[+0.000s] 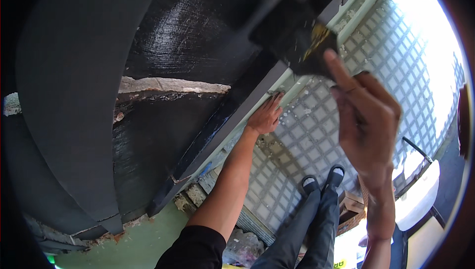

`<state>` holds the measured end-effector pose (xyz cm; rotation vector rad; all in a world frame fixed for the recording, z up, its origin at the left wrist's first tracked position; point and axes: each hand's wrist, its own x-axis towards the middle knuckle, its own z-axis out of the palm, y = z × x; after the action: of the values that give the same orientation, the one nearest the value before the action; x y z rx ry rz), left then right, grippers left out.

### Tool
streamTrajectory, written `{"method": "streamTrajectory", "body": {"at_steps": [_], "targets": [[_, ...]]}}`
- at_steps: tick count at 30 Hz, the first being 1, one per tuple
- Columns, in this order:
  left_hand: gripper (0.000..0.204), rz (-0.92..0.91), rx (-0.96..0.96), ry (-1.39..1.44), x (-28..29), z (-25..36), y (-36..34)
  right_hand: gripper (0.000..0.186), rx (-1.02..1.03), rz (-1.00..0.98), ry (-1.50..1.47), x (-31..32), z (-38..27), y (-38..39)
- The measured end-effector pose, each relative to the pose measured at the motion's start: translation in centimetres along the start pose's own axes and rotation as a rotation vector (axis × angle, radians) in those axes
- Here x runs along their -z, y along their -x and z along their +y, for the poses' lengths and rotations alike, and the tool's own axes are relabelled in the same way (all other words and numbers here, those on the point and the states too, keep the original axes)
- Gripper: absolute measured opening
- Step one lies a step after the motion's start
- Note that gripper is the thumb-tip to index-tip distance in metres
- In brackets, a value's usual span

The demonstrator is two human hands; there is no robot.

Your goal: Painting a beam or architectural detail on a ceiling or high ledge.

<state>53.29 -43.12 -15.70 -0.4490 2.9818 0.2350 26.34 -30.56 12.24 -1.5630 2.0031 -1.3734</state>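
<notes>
My right hand (368,120) is raised at the right, its fingers closed round a wide black paintbrush (299,39) with a yellow marking; the brush is blurred, and its handle is mostly hidden by my fingers. The brush head is in front of the upper edge of a black-coated panel (198,26) that shines as if wet, and I cannot tell whether they touch. My left hand (265,115) lies flat, fingers stretched out, on a pale green ledge (292,83) beside the panel's dark border.
A rough, uncoated strip (173,86) crosses the black surface. Dark grey curved trim (74,71) fills the left. Below are a tiled floor (316,115), my feet in dark sandals (310,184), a white chair (420,195) and a cardboard box (350,204).
</notes>
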Motion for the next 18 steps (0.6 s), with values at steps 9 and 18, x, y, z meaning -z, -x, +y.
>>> {"method": "streamTrajectory", "body": {"at_steps": [9, 18], "targets": [[0.039, 0.007, 0.002, -0.002, -0.1, -0.1, -0.1, 0.055, -0.084, -0.245, 0.122, -1.4, 0.4, -0.3], [0.038, -0.025, 0.020, -0.014, -0.4, -0.3, 0.4, 0.038, -0.062, -0.256, 0.512, 0.1, -6.5, -4.1]]}}
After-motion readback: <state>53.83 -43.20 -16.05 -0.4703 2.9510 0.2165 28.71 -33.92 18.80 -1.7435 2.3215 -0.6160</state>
